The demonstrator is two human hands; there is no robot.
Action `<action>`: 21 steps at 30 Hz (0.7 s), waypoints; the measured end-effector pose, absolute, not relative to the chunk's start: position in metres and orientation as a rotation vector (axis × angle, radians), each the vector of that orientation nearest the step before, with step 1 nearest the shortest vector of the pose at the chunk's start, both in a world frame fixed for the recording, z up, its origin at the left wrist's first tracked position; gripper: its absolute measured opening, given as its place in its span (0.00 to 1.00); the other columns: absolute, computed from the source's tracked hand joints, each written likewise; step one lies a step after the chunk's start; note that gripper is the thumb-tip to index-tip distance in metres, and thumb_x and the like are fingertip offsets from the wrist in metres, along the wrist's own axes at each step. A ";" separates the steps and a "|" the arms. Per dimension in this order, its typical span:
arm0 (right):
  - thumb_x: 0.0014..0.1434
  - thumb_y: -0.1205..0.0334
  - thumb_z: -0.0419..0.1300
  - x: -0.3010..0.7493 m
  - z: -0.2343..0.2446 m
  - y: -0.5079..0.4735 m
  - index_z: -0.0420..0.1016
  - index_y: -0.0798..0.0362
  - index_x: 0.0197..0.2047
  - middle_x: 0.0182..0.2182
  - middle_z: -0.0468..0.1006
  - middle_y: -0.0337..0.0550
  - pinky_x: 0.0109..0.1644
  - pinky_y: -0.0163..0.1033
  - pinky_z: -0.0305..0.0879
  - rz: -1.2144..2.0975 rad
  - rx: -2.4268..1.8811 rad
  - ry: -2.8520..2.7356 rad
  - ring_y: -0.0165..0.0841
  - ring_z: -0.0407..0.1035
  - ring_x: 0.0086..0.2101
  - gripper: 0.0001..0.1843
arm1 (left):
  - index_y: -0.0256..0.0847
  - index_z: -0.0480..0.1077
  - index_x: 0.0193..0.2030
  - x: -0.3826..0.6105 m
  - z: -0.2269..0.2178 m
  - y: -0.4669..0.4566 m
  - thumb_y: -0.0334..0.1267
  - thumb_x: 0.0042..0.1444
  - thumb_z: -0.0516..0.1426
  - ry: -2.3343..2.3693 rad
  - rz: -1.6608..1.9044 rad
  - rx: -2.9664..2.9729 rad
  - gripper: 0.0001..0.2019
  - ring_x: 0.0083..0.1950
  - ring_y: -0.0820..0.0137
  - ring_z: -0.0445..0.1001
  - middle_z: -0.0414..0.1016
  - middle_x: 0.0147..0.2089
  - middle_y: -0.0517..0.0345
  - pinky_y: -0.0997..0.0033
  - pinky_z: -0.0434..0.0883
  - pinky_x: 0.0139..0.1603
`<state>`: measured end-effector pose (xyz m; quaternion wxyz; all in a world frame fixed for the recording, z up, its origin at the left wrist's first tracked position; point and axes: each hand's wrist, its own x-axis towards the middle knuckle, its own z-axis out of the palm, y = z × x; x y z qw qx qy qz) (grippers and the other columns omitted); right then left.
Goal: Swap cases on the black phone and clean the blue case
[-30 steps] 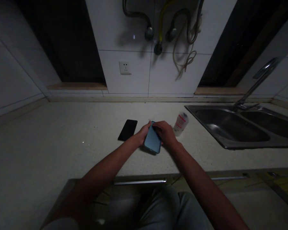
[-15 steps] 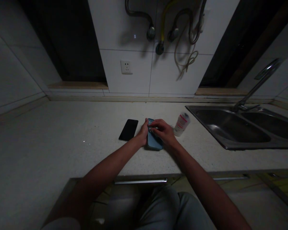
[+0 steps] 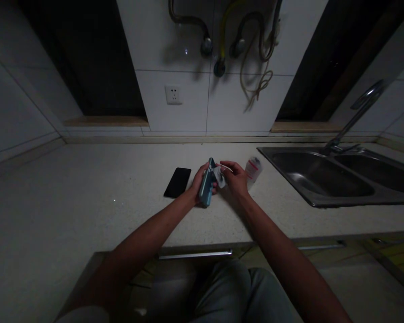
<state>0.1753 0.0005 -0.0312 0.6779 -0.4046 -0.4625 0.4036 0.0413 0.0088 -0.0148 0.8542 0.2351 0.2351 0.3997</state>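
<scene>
My left hand (image 3: 197, 179) is closed around a phone in a blue case (image 3: 206, 188), tilted up on its long edge just over the counter. Facing it, my right hand (image 3: 236, 177) pinches a crumpled white tissue (image 3: 219, 176) close to the phone's right side. A thin pale sliver shows by my right fingers, too small to name. On the counter left of my left hand lies a black-screened phone (image 3: 177, 182). Just beyond my right hand stands a translucent plastic container with a red-and-white label (image 3: 253, 168).
A steel double sink (image 3: 318, 177) with a faucet (image 3: 353, 116) is set into the white counter (image 3: 97, 188) at the right. Against the tiled wall are a socket (image 3: 173, 94), hoses and a looped cord (image 3: 261, 87). A drawer handle (image 3: 195, 255) runs below the counter's front edge.
The blue-cased phone has turned from nearly flat onto its edge, shifting slightly left in my left hand. My right hand has drawn back from its surface, and the white tissue now shows.
</scene>
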 end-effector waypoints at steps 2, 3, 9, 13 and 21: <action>0.49 0.58 0.65 0.176 -0.034 0.004 0.75 0.52 0.39 0.39 0.83 0.47 0.42 0.44 0.75 0.894 -0.913 -0.998 0.37 0.78 0.37 0.13 | 0.38 0.74 0.43 0.042 -0.016 0.008 0.48 0.61 0.56 0.489 0.842 0.494 0.15 0.16 0.74 0.66 0.71 0.22 0.59 0.77 0.63 0.16; 0.48 0.59 0.65 0.177 -0.036 0.007 0.75 0.52 0.38 0.39 0.83 0.47 0.44 0.45 0.74 0.892 -0.904 -0.979 0.37 0.78 0.37 0.13 | 0.37 0.75 0.44 0.043 -0.016 0.008 0.45 0.61 0.58 0.499 0.861 0.493 0.13 0.16 0.75 0.67 0.72 0.22 0.58 0.77 0.65 0.17; 0.49 0.58 0.64 0.181 -0.040 0.012 0.74 0.52 0.40 0.40 0.82 0.48 0.48 0.48 0.74 0.874 -0.843 -0.947 0.39 0.77 0.42 0.14 | 0.34 0.73 0.50 0.043 -0.021 0.012 0.28 0.59 0.57 0.611 0.965 0.493 0.12 0.23 0.71 0.77 0.80 0.30 0.53 0.75 0.75 0.31; 0.54 0.58 0.63 0.176 -0.033 0.003 0.72 0.50 0.41 0.49 0.78 0.50 0.51 0.47 0.72 0.727 -0.784 -0.946 0.38 0.77 0.46 0.11 | 0.30 0.73 0.46 0.043 -0.027 0.017 0.23 0.53 0.55 0.643 0.936 0.452 0.14 0.27 0.65 0.80 0.80 0.29 0.50 0.63 0.78 0.40; 0.63 0.59 0.55 0.168 -0.035 -0.006 0.71 0.48 0.47 0.54 0.73 0.51 0.59 0.49 0.66 0.519 -0.857 -1.303 0.37 0.68 0.56 0.10 | 0.31 0.75 0.45 0.046 -0.029 0.015 0.36 0.60 0.52 0.542 0.879 0.340 0.14 0.31 0.60 0.81 0.81 0.31 0.47 0.58 0.77 0.41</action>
